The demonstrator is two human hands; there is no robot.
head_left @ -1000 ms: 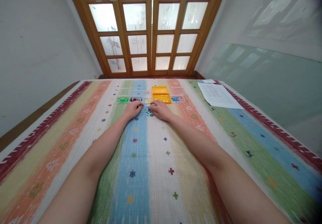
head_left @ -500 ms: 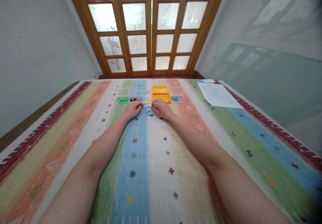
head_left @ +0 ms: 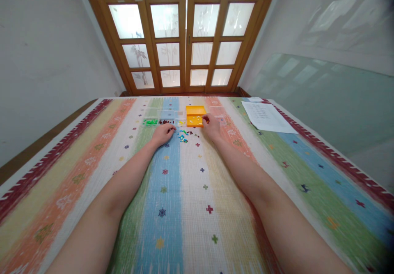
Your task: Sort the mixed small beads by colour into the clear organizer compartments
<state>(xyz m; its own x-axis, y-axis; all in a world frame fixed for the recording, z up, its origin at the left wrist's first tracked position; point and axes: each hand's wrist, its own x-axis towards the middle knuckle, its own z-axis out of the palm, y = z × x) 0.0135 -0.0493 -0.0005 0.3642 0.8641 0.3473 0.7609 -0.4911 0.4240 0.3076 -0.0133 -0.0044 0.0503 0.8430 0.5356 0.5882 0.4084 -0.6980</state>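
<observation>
My left hand [head_left: 163, 134] rests on the cloth just in front of a clear box of dark brown pieces [head_left: 166, 122], fingers curled together; anything between them is too small to see. Beside that box is a clear one with green pieces [head_left: 150, 122]. My right hand [head_left: 211, 127] is at the right edge of an open orange box [head_left: 194, 120] with small pale pieces inside, its thumb and fingers pinched; what they hold cannot be made out. Small blue, green and dark pieces [head_left: 184, 137] lie loose on the cloth between the hands. Some yellow pieces [head_left: 181, 123] sit left of the orange box.
A striped, patterned cloth [head_left: 197, 208] covers the table. Printed white paper [head_left: 267, 117] lies at the back right. Behind the table stands a wooden door with glass panes [head_left: 168, 54]. A clear box [head_left: 222, 121] is partly hidden behind my right hand.
My right hand has moved right, from above the loose pieces to the right edge of the orange box, uncovering more loose pieces and covering the blue ones in their box. My left hand is unmoved.
</observation>
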